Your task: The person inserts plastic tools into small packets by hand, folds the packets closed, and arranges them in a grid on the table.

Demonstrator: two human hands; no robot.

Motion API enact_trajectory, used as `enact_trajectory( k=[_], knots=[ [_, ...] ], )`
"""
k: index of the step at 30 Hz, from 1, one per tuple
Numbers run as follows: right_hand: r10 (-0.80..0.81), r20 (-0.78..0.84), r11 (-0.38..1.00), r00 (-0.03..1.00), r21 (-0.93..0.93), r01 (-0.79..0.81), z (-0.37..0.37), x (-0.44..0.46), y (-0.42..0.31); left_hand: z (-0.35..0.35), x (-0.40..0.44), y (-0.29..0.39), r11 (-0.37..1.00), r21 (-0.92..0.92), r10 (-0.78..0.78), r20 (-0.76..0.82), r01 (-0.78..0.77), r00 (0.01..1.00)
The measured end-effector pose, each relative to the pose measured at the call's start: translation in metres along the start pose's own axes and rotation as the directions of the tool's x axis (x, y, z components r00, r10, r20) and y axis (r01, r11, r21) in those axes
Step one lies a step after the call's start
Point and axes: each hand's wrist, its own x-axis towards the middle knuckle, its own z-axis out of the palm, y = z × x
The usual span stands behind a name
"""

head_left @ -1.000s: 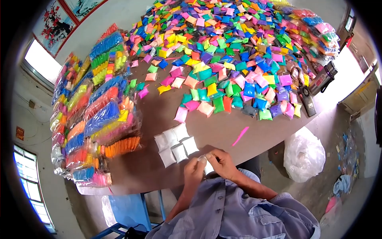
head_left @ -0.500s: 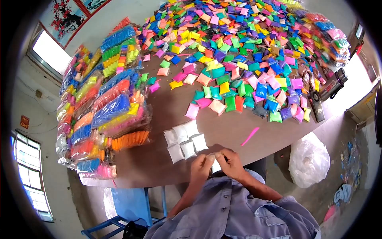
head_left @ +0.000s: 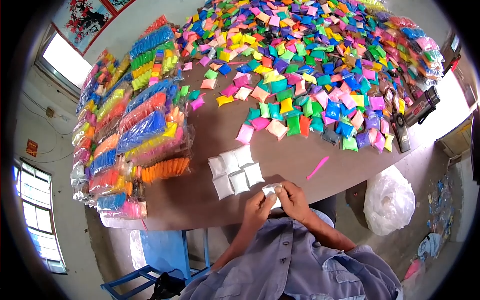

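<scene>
You hold one white packet (head_left: pixel 271 190) between your two hands, above the near edge of the table (head_left: pixel 202 137) and close before your shirt (head_left: pixel 270 250). Your left hand (head_left: pixel 256 207) pinches this packet at its lower left side, with the thumb and the bent fingers. Your right hand (head_left: pixel 296 202) pinches it at the right side, also with the fingers curled. The two hands are very near to each other; whether they touch, I cannot tell. Part of the packet is hidden by your fingers.

Just beyond your left hand, six white packets (head_left: pixel 239 182) lie flat on the table in two rows of three, side by side. To the right of them lies a thin pink strip (head_left: pixel 317 168), apart from everything. Farther away, a big heap of coloured packets (head_left: pixel 300 85) covers the far part of the table. On the left side are stacked clear bags (head_left: pixel 142 132), filled with coloured pieces. At the right edge, a dark flask (head_left: pixel 421 106) is near a dark handheld device (head_left: pixel 401 134).
</scene>
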Motion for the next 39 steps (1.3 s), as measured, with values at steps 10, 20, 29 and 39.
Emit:
enact_trajectory(
  k=[10, 20, 29, 39],
  knots=[
    [0.054, -0.057, 0.992, 0.997, 0.121, -0.047, 0.007, 0.000, 0.001, 0.000, 0.002, 0.003, 0.999, 0.045, -0.031, 0.024, 0.030, 0.999],
    [0.135, 0.067, 0.963, 0.989, 0.228, -0.147, -0.001, -0.003, 0.014, -0.004, 0.004, -0.005, 0.998, 0.049, -0.033, 0.071, 0.029, 0.997],
    [0.154, 0.054, 0.935, 0.987, 0.314, -0.163, 0.000, -0.001, 0.011, -0.003, 0.000, -0.012, 0.997, 0.076, -0.024, 0.005, 0.023, 1.000],
    [0.097, 0.052, 0.983, 0.994, 0.153, -0.104, 0.000, -0.002, 0.008, -0.008, 0.004, -0.025, 0.997, 0.017, 0.071, -0.031, -0.071, 0.997]
  ],
)
